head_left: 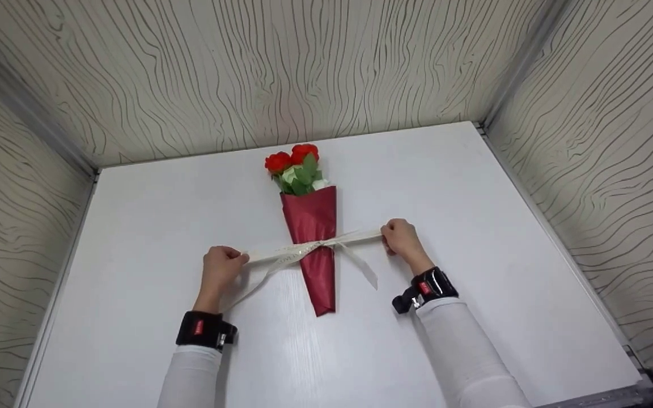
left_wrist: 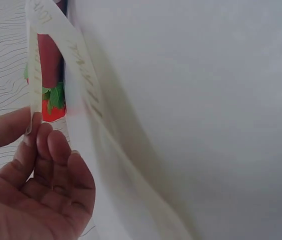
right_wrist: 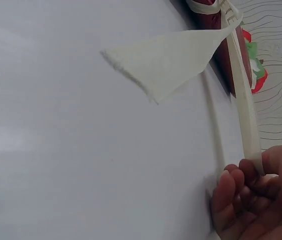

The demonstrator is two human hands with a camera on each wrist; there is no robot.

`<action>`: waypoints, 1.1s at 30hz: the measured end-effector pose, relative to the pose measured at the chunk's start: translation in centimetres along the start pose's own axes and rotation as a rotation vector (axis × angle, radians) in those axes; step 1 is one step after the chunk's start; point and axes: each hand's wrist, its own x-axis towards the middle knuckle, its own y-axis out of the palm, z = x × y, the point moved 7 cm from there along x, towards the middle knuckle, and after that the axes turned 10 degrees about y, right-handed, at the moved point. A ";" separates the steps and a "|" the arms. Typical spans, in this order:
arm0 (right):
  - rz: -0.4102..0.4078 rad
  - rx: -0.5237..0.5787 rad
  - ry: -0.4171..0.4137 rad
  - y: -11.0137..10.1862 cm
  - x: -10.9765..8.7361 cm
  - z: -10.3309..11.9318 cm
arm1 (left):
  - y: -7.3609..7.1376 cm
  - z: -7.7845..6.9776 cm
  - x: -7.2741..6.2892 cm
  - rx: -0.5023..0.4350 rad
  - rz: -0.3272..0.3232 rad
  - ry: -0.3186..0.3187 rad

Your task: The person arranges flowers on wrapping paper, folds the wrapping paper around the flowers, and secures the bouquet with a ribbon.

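A bouquet of red and pale flowers (head_left: 304,154), wrapped in dark red paper (head_left: 314,218), lies on the white table (head_left: 151,215). Around the wrap's middle runs a cream ribbon (head_left: 297,253) with lettering, knotted at the front. My left hand (head_left: 223,266) pinches one stretch of it between thumb and forefinger, out to the left. On the other side, my right hand (head_left: 401,237) pinches another stretch. Both stretches are drawn nearly straight. One loose tail (left_wrist: 88,82) hangs beside my left hand; a second tail (right_wrist: 166,60), with a frayed end, hangs right of the knot.
Wood-grain patterned panels (head_left: 281,68) stand behind the table and on both sides. A metal rail (head_left: 593,396) borders the near right corner. Each wrist wears a black strap (head_left: 199,328) with a small camera.
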 end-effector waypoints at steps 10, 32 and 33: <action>0.012 0.155 0.066 -0.2 -0.1 -0.9 | 0.0 0.4 -0.1 0.019 -0.003 -0.051; 0.003 0.203 0.110 -0.4 -0.2 -1.3 | 0.0 0.1 0.1 0.015 -0.062 -0.005; 0.006 0.200 0.112 -0.4 -0.2 -1.3 | 0.0 0.1 0.2 0.009 -0.063 -0.008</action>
